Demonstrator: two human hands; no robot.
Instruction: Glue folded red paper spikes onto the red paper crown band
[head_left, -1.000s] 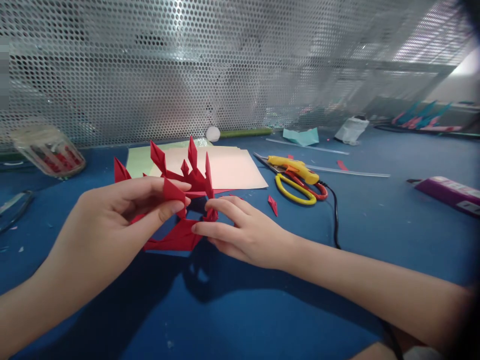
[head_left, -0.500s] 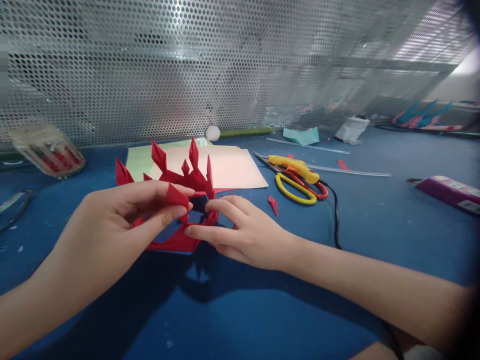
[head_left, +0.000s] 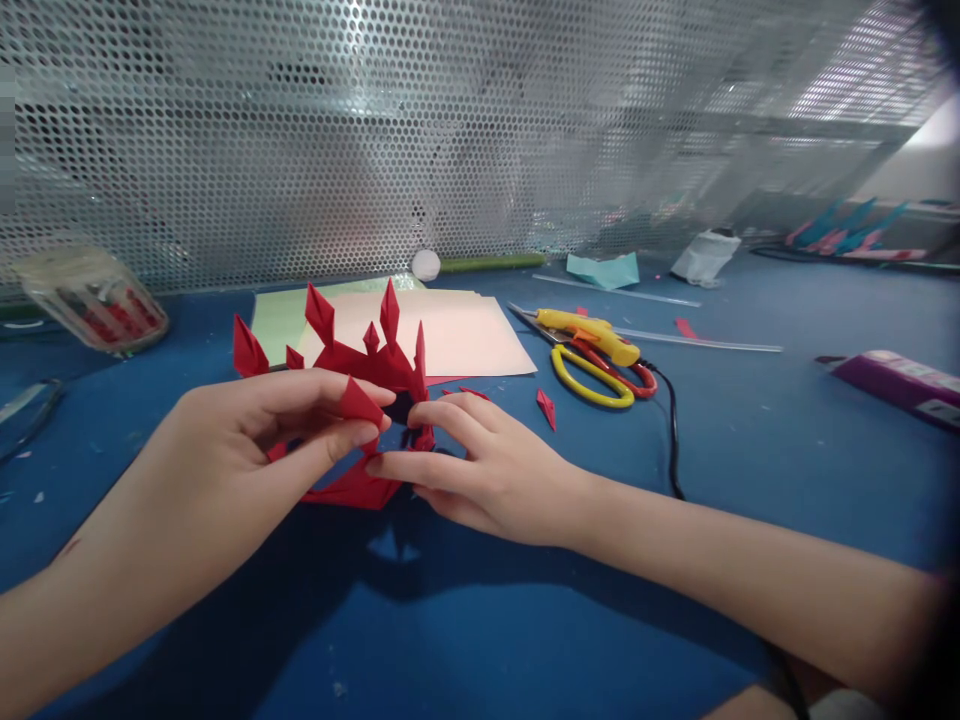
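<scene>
A red folded-paper crown [head_left: 352, 365] with several upright pointed pieces stands on the blue table, its near side partly hidden by my hands. Between the thumb and fingers of my left hand [head_left: 255, 440] is a red folded paper point [head_left: 361, 402], held at the crown's near rim. My right hand [head_left: 495, 465] grips the crown's right-hand side, thumb and index finger on its band. A small loose red paper piece [head_left: 546, 409] lies to the right of that hand.
Pale paper sheets [head_left: 480, 335] lie behind the crown. Scissors [head_left: 592, 378] and a yellow glue gun [head_left: 589, 333] with a black cord are to the right, near a purple-handled tool [head_left: 900, 382]. A glass jar [head_left: 90, 300] lies tilted at left, before a perforated metal screen [head_left: 480, 130].
The crown has tipped and shifted very slightly toward me, and the red point in my left hand has moved slightly right and down. Both hands keep their hold.
</scene>
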